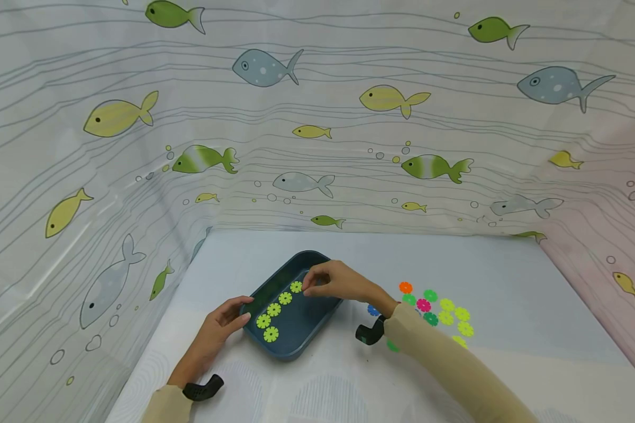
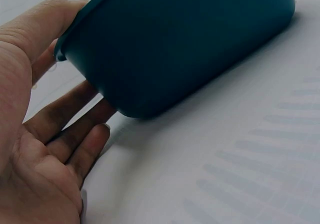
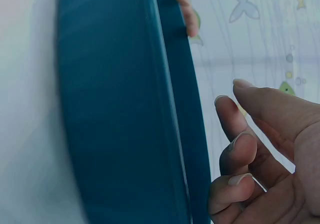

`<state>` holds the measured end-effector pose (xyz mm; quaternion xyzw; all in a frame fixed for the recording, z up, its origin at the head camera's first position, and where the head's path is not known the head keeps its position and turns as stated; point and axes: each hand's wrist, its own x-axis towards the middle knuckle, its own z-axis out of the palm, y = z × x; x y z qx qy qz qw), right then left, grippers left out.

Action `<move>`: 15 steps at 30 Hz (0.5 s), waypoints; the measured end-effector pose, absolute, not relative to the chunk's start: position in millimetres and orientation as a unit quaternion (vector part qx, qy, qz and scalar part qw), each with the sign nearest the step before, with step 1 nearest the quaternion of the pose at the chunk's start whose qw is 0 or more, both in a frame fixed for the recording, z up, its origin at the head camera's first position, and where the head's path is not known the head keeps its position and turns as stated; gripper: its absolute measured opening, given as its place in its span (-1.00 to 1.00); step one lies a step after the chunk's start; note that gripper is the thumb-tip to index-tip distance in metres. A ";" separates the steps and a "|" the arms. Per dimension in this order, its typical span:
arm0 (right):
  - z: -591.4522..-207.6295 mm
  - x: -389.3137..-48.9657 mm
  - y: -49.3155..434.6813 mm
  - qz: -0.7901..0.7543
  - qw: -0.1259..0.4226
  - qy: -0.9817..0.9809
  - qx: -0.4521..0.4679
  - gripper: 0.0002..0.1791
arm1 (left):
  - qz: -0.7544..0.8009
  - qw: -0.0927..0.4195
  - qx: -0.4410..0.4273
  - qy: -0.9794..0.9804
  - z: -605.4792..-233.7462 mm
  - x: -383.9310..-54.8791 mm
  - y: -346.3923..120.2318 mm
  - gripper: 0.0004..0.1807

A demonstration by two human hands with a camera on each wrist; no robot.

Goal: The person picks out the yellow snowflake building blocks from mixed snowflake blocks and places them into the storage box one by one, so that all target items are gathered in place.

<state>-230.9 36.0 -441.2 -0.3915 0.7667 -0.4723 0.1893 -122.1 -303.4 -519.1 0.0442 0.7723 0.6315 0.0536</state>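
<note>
A dark blue rectangular tray point(image 1: 309, 329) stands on the table, slightly turned. Several yellow-green flower-shaped discs point(image 1: 273, 309) lie along its left side, mostly in a row. My left hand point(image 1: 219, 323) holds the tray's left end; in the left wrist view its thumb point(image 2: 60, 19) rests on the rim and other fingers are against the outer wall. Over the far right part of the tray hovers my right hand point(image 1: 338, 281), its fingers bent. In the right wrist view, the thumb and index fingertips are slightly apart, with nothing visible between them.
Right of the tray, more flower discs lie loose on the white table: yellow-green point(image 1: 462, 314), green point(image 1: 430, 319), pink point(image 1: 424, 305), orange point(image 1: 405, 287) and blue point(image 1: 372, 309). My right forearm point(image 1: 444, 358) covers part of them. A fish-patterned curtain point(image 1: 349, 194) surrounds the table.
</note>
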 end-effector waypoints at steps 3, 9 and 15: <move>-444.1 -231.9 44.1 -0.471 0.182 0.774 -0.382 -0.86 | 0.634 0.055 0.044 0.770 -519.6 -123.3 -304.1 -0.48; -442.1 -230.4 60.5 -0.477 0.170 0.779 -0.371 -0.83 | 0.637 0.055 0.042 0.768 -518.9 -123.6 -303.2 -0.48; -444.0 -228.8 79.0 -0.483 0.175 0.783 -0.350 -0.82 | 0.637 0.055 0.035 0.768 -518.0 -123.2 -302.9 -0.48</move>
